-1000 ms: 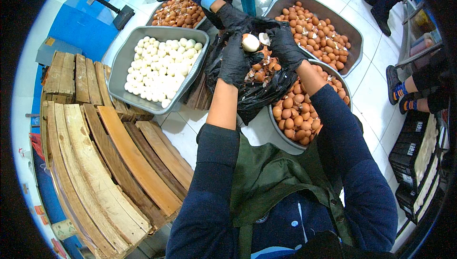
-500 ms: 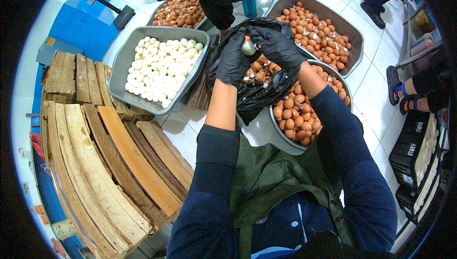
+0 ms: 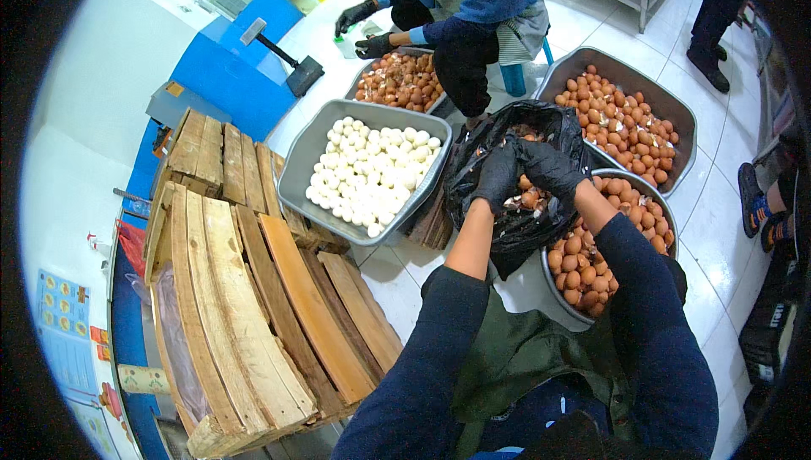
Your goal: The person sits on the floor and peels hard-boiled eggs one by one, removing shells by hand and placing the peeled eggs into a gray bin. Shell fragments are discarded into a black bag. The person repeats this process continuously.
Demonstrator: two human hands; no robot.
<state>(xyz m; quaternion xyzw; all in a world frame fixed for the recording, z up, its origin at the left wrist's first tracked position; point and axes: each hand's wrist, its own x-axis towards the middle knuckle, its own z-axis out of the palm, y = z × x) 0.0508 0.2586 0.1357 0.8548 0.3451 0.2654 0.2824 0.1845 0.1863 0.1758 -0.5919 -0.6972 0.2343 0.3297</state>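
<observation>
From head height, one wide, edge-bending view is looking down and forward over the sleeves (image 3: 422, 350), the left hand (image 3: 498, 174) and right hand (image 3: 551, 169) showing nearby.

Free leftward air over white eggs (image 3: 372, 174); obstacles: black bag (image 3: 511, 247), tub rim (image 3: 427, 187).
</observation>
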